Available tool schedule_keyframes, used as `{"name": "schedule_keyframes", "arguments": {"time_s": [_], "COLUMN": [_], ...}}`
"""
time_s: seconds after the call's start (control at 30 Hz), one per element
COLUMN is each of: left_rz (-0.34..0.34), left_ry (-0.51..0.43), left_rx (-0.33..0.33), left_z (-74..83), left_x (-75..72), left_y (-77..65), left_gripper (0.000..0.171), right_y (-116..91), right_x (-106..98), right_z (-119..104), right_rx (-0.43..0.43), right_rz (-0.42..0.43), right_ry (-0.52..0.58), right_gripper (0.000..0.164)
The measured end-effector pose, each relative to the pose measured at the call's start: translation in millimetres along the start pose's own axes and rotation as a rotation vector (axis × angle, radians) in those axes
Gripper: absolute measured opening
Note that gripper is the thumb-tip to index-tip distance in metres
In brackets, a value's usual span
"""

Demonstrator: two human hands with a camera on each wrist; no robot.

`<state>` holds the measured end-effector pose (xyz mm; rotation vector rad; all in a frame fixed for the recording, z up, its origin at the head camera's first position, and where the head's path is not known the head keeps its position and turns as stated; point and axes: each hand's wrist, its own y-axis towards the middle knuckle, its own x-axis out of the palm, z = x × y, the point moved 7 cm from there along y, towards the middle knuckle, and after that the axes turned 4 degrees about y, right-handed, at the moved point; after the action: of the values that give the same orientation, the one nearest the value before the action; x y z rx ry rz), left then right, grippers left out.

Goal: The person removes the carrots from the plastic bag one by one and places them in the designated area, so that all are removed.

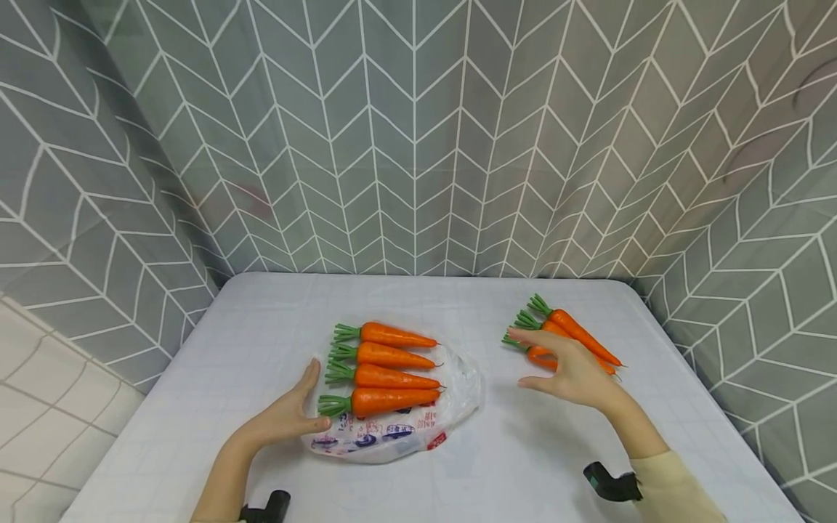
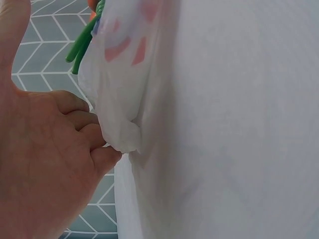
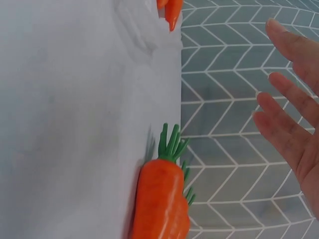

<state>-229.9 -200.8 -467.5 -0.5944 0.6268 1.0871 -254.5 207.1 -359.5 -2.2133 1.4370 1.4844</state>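
Several orange carrots with green tops [image 1: 395,376] lie side by side across a white plastic bag [image 1: 386,452] with red and blue print. At the bag's left edge is my left hand [image 1: 281,414], thumb spread from the fingers and close to the lowest carrot's green top. The left wrist view has its fingers [image 2: 82,117] bent against the edge of the bag [image 2: 119,104], their tips partly hidden. My right hand [image 1: 569,363] hovers over three more carrots [image 1: 578,334], thumb and fingers apart with nothing between them. It partly covers those carrots; the right wrist view shows one close up [image 3: 158,199].
Both groups rest on a white-covered table [image 1: 458,305]. Grey curtains with a white chevron pattern [image 1: 418,145] hang behind it and along the sides. Pale tiles [image 1: 52,392] show at the lower left. A black wrist mount [image 1: 611,482] sits by the right sleeve.
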Motion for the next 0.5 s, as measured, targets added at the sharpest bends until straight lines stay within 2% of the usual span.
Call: {"name": "schedule_keyframes", "arguments": {"time_s": [0.33,0.5], "left_rz": [0.012,0.014], "left_ry": [0.018,0.012], "left_rx": [0.038,0.034], "left_z": [2.3,4.3], "left_x": [-0.3,-0.8], "left_y": [-2.1,-2.4], "left_gripper": [0.116,0.115], "right_y": [13,18], "right_x": [9,16], "right_z": [-13,-16], "right_rx": [-0.089,-0.096], "right_rz": [0.011,-0.006], "right_ry": [0.076,0.148], "right_gripper": [0.069,0.069]}}
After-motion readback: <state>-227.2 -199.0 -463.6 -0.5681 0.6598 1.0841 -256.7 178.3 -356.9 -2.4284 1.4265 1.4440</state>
